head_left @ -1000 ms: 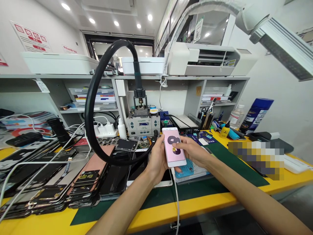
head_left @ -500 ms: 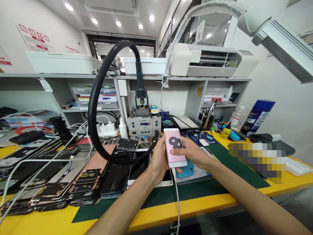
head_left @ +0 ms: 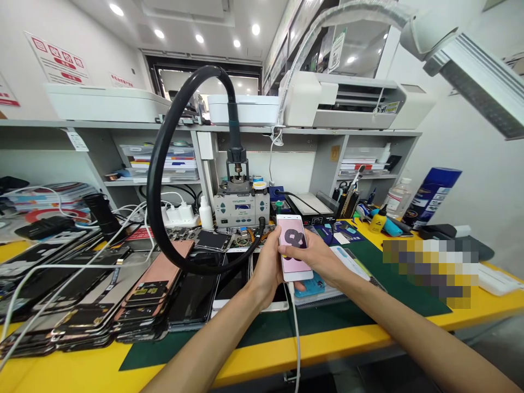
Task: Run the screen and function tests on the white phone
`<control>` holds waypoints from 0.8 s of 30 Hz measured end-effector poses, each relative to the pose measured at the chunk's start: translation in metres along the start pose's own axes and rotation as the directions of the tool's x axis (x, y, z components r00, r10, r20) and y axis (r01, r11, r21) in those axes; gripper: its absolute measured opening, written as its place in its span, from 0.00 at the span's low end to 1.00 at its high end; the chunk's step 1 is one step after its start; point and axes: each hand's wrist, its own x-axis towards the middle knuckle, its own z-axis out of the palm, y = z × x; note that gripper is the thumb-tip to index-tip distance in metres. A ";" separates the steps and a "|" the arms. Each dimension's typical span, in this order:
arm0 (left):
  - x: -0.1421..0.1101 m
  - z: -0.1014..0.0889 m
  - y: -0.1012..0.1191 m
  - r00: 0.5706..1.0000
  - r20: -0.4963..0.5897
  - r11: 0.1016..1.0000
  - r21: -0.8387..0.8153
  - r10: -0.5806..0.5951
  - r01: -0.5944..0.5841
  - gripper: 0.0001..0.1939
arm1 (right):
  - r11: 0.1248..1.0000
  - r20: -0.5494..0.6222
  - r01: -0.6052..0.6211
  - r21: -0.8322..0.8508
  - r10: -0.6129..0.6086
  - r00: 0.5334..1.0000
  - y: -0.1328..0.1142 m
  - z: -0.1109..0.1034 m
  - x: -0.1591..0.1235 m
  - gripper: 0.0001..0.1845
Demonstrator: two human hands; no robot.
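Observation:
A white smartphone (head_left: 295,265) is held upright above the bench, its lit pink screen showing a thick dark scribble. My left hand (head_left: 267,273) is closed around the phone's left edge. From the other side my right hand (head_left: 317,255) grips the right edge, its thumb lying over the screen and other fingers partly hidden behind the phone. A white cable (head_left: 297,333) is plugged into the bottom of the phone and hangs past the bench edge. Beneath the hands lie a blue object (head_left: 313,286) and a white-framed phone panel (head_left: 233,284).
Stacks of phone screens (head_left: 141,305) cover the left side. A thick black hose (head_left: 153,180) loops in front of a hot-air station (head_left: 241,210). A green mat (head_left: 393,289) lies on the yellow bench (head_left: 245,368). At right stand a blue can (head_left: 432,196) and a yellow bottle (head_left: 377,221).
My right thumb has moved slightly left and up across the screen. The dark scribble on it has grown and extends lower. Both hands keep their grip on the phone.

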 end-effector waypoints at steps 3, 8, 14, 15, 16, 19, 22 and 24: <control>-0.001 0.001 0.001 1.000 -0.008 1.000 0.000 -0.010 0.010 0.32 | 1.000 0.012 -0.028 0.000 0.028 1.000 -0.002 -0.002 -0.001 0.23; -0.001 0.001 0.001 1.000 -0.004 0.999 -0.012 -0.031 0.031 0.34 | 0.997 0.046 -0.078 0.024 0.077 0.996 -0.009 -0.007 -0.001 0.22; 0.000 -0.002 0.000 1.000 0.008 0.999 -0.031 -0.020 0.021 0.34 | 0.992 0.045 -0.115 0.053 0.113 0.993 -0.011 -0.009 -0.001 0.23; 0.000 -0.002 0.000 1.000 0.009 0.999 -0.031 -0.023 0.024 0.35 | 0.992 0.046 -0.114 0.051 0.112 0.993 -0.011 -0.009 -0.001 0.23; 0.001 -0.002 0.001 0.999 0.014 0.999 -0.031 -0.029 0.029 0.35 | 0.993 0.045 -0.111 0.048 0.109 0.993 -0.010 -0.008 -0.001 0.23; 0.001 -0.001 0.002 0.998 0.049 0.999 -0.026 -0.037 0.038 0.35 | 0.994 0.023 -0.098 0.043 0.097 0.995 -0.007 -0.006 0.000 0.23; 0.001 -0.002 0.001 0.995 0.092 1.000 -0.008 -0.026 0.027 0.35 | 0.994 -0.012 -0.098 0.039 0.099 0.995 -0.005 -0.004 0.000 0.23; 0.001 -0.003 0.001 0.993 0.115 1.000 0.006 -0.016 0.015 0.35 | 0.993 -0.038 -0.110 0.036 0.112 0.993 -0.004 -0.003 0.000 0.23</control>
